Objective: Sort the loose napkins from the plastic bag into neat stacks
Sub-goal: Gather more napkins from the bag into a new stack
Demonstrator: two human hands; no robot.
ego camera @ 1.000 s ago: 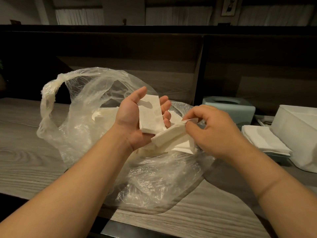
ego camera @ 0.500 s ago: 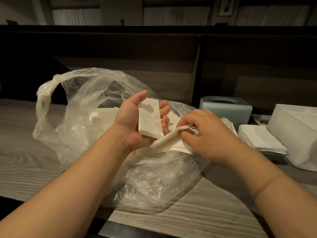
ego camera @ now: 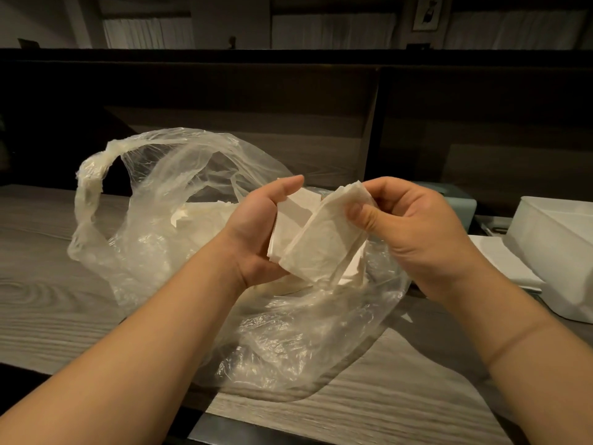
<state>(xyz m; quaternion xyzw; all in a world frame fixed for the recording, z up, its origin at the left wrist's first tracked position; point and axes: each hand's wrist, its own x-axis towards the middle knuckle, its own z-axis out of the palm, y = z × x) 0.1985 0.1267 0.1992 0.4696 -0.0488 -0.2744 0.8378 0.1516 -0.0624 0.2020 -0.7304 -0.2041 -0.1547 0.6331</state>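
Napkins (ego camera: 324,252) between both hands (above plastic bag (ego camera: 179,194))

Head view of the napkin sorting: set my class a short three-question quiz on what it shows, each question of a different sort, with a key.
1. True or false: the right hand pinches the top edge of a napkin.
2. Multiple choice: the plastic bag lies A) on the wooden counter, B) inside the white bin, C) on the floor.
3. Fill in: the left hand holds a small stack of folded ____.

Key: 1 true; 2 A; 3 napkins.
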